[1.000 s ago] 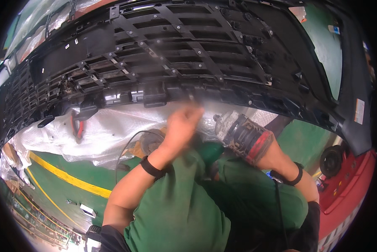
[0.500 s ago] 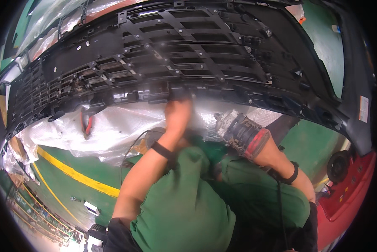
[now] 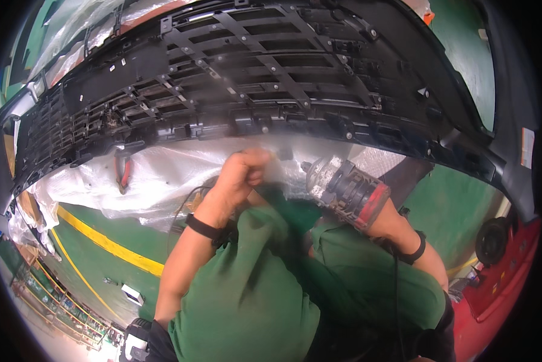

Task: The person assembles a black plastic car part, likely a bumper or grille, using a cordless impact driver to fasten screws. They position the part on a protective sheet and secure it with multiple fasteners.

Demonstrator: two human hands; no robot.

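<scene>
A large black car bumper with a slatted grille [image 3: 265, 60] spans the far side, its studded back facing me. My left hand [image 3: 242, 172] is just below its near edge, thumb and fingers pinched together. A small blurred dark bit shows by the fingertips; I cannot make out what it is. My right hand [image 3: 384, 222] grips a corded power tool [image 3: 346, 188], scuffed silver at the nose, black and red behind. Its nose points up and left toward my left hand, apart from the bumper. The tool hides most of the right hand's fingers.
Clear plastic wrap [image 3: 156, 175] lies under the bumper's near edge, with red-handled pliers [image 3: 123, 174] on it. A black cable [image 3: 397, 301] hangs from the tool across my green-clad lap. A red panel [image 3: 494, 301] with a black wheel [image 3: 493, 240] stands at right.
My left hand has drawn back from the bumper's edge, toward me and slightly left. The power tool stays in my right hand, nearly unmoved. The view has shifted slightly.
</scene>
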